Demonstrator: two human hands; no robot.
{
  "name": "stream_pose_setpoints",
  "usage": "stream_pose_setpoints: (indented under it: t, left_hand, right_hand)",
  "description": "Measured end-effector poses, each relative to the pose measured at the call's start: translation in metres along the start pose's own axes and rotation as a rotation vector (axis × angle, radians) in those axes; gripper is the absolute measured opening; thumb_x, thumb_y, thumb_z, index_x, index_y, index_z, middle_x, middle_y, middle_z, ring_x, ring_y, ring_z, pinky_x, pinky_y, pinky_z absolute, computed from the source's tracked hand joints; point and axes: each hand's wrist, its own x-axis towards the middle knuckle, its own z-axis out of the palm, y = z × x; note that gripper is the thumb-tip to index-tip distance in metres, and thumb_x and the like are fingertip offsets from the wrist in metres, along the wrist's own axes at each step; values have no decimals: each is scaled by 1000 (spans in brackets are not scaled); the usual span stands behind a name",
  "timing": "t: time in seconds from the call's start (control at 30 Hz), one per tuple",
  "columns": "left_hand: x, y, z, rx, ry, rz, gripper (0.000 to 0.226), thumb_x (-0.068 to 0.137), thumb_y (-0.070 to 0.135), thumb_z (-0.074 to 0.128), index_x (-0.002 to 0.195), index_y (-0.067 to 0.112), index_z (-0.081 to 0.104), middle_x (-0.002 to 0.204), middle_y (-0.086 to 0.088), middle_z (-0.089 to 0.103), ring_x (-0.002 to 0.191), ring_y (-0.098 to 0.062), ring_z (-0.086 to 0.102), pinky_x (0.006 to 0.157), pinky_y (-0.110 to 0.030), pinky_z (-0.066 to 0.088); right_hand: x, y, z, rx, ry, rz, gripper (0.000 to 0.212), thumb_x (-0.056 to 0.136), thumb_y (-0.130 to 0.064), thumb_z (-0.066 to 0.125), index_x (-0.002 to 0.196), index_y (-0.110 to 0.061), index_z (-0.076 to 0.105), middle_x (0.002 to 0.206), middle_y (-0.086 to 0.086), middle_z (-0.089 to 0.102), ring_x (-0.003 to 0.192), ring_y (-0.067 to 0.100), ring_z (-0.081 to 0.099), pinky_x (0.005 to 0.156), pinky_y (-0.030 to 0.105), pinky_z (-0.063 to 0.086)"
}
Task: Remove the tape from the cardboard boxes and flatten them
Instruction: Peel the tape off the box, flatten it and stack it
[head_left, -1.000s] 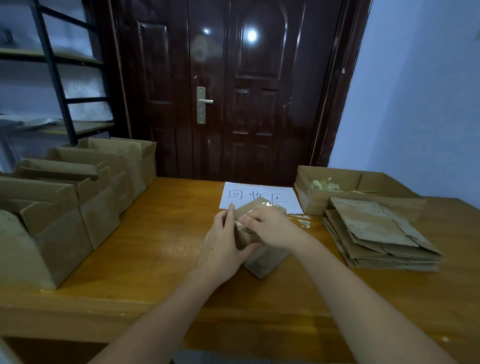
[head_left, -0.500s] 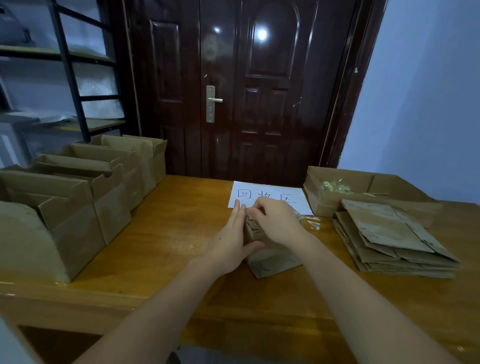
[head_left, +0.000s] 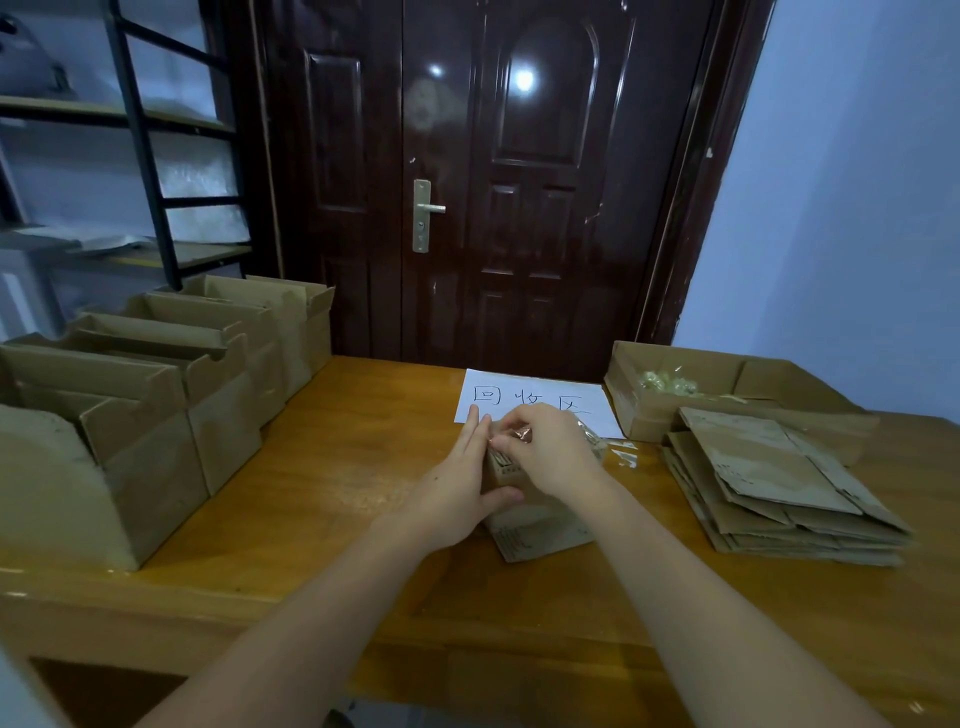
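— Where is the box (head_left: 540, 525) being worked on?

— Just below the middle of the frame, on the table (head_left: 322, 478), mostly hidden under both hands. Its lower corner shows, with a printed label.

— And the left hand (head_left: 457, 493)?

— Flat against the box's left side, fingers straight and pointing up, thumb laid across the near face. It braces the box rather than gripping it.

— The right hand (head_left: 550, 452)?

— On top of the box, fingers curled in a pinch at the upper edge. Something crinkled and shiny sits at the fingertips, probably tape (head_left: 519, 434), though it is too small to be sure.

— What else is on the table?

— A row of open boxes (head_left: 171, 384) along the left of the frame. At the right, a stack of flat boxes (head_left: 779, 483), and behind it a tray box (head_left: 675, 384) with a pale clump inside. A white sheet (head_left: 535, 397) with handwritten characters lies just above the hands, and a clear scrap (head_left: 623, 457) lies between the hands and the stack.

— Behind all that?

— A dark door (head_left: 493, 182) at the top centre and a shelf (head_left: 130, 130) at the upper left.
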Motion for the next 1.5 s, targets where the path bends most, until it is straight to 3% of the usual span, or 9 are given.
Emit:
stream_pose_setpoints:
  t: [0.07, 0.17, 0.37, 0.57, 0.7, 0.8, 1.1, 1.37, 1.5]
  left_hand:
    - [1, -1, 2, 7, 7, 2, 111, 92, 58, 69, 166, 30, -9, 165, 25, -29, 155, -17, 25, 116, -37, 38]
    - [1, -1, 2, 34, 5, -7, 111, 92, 60, 69, 166, 30, -9, 166, 25, -28, 155, -17, 27, 115, -37, 40]
    - [6, 3, -9, 194, -13, -2, 110, 89, 65, 68, 166, 27, -2, 172, 15, -16, 156, -17, 25, 117, -38, 39]
    - [3, 2, -9, 167, 0, 24, 105, 92, 62, 67, 167, 29, 2, 172, 15, -13, 153, -17, 31, 113, -35, 43]
    - [4, 3, -9, 191, -3, 9, 105, 92, 62, 66, 166, 28, 0, 172, 17, -15, 151, -18, 34, 110, -36, 44]
    - [5, 3, -9, 221, -7, 8, 108, 91, 65, 66, 166, 28, -2, 172, 17, -16, 151, -18, 34, 111, -36, 43]
    - [18, 1, -17, 354, -30, 17, 100, 89, 70, 64, 165, 33, 10, 174, 9, -6, 135, -23, 50, 99, -36, 50]
    - [19, -1, -16, 320, -40, 24, 98, 89, 65, 68, 163, 37, 11, 174, 11, -8, 128, -23, 58, 90, -32, 54]
    - [21, 3, -15, 416, -28, 18, 99, 90, 69, 64, 165, 32, 11, 175, 6, -5, 146, -24, 40, 117, -39, 39]
  right_hand:
    - [1, -2, 4, -25, 15, 56, 23, 95, -40, 67, 116, -32, 75, 113, -4, 64, 118, 22, 51, 99, 44, 47]
    - [0, -6, 6, 45, -11, 84, 15, 97, -32, 65, 104, -32, 79, 95, -8, 69, 115, 24, 48, 94, 41, 45]
    - [2, -3, 1, -158, 172, 66, 12, 104, -24, 52, 106, -17, 61, 104, 0, 62, 97, 20, 58, 81, 33, 48]
    - [4, -4, 4, -227, -36, -29, 27, 105, -37, 47, 100, -17, 66, 96, 3, 65, 99, 27, 61, 86, 42, 50]
    - [3, 4, 5, -141, 116, 97, 27, 100, -41, 58, 122, -29, 70, 115, -2, 67, 117, 21, 50, 93, 38, 48]
    - [3, 9, 5, -119, 102, 163, 21, 97, -45, 63, 104, -33, 79, 106, -6, 68, 114, 19, 44, 81, 34, 40]
    - [6, 21, -21, -238, 257, 137, 19, 100, -16, 54, 92, -9, 70, 94, 7, 65, 91, 27, 64, 81, 42, 54]
    - [4, 14, -7, -79, -19, 93, 34, 105, -45, 46, 98, -26, 74, 96, 2, 67, 102, 26, 56, 88, 42, 49]
    - [7, 21, -10, -188, 87, 180, 36, 94, -55, 62, 116, -29, 74, 117, -5, 63, 119, 24, 44, 97, 40, 43]
